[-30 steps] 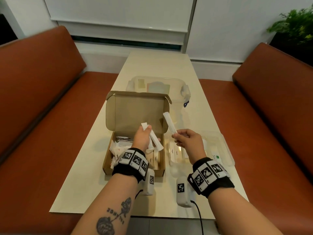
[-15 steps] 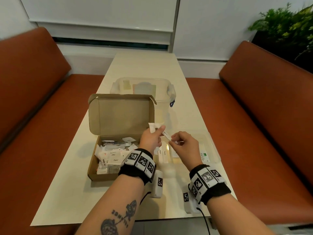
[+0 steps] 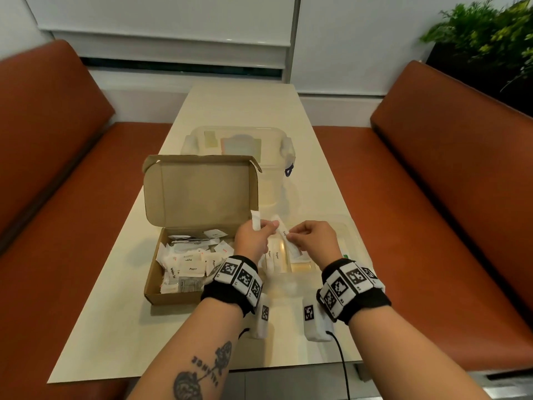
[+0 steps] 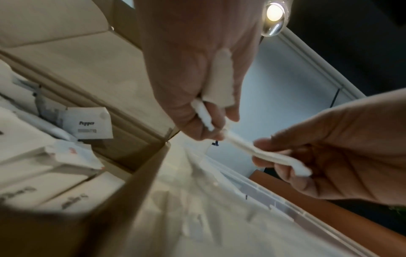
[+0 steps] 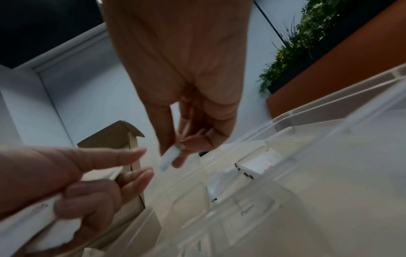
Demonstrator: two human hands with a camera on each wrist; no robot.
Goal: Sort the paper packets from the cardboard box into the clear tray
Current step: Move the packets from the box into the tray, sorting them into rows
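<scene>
Sugar stick packets sat at centre frame, one pinched between both hands above the clear tray. The left hand also gripped a second stick; the right hand pinched the shared stick's lower end. They looked light, limp and crushable, best pinched near an end. The cardboard box, lower left, held pepper and salt sachets; the tray held sugar sticks.

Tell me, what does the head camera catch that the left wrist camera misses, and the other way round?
Only the head view shows the orange benches, the lidded clear container behind the cardboard box and the wristbands. Only the left wrist view shows a ceiling lamp. Both show the left hand and right hand holding stick packets, and a Pepper packet.
</scene>
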